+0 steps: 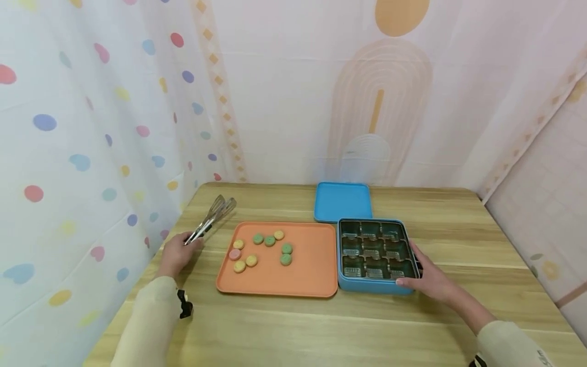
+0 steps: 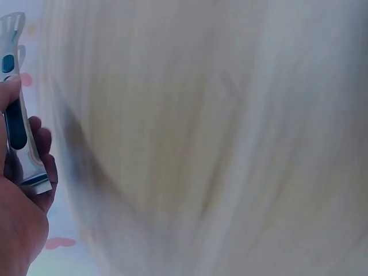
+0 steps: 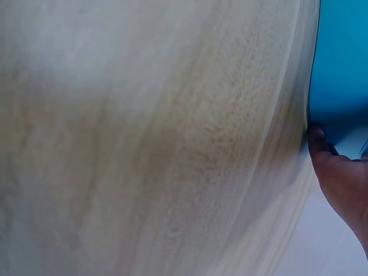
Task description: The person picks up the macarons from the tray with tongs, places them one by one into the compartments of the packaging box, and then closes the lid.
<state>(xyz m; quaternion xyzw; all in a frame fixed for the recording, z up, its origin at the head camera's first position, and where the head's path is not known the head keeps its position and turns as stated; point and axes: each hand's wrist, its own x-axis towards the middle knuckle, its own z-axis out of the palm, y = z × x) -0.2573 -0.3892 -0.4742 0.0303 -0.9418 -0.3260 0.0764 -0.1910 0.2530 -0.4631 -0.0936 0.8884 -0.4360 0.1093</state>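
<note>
My left hand (image 1: 178, 255) holds a pair of metal tongs (image 1: 212, 219) with dark grip pads, left of the orange tray. The slotted heads point away from me; in the left wrist view, fingers and thumb wrap around the tongs' handle (image 2: 16, 121). Small round cookies (image 1: 269, 240) in green, yellow and pink lie on the orange tray (image 1: 312, 265). Right of it stands a blue box (image 1: 376, 286) fitted with a dark divided insert (image 1: 370, 250). My right hand (image 1: 431, 278) grips its front right corner, thumb (image 3: 317, 141) on the front and fingers along the right side.
A flat blue lid (image 1: 344, 201) lies behind the box, near the table's back edge. The wooden table (image 1: 293, 326) is bordered by a dotted curtain (image 1: 105, 153) on the left and a patterned curtain (image 1: 284, 102) behind.
</note>
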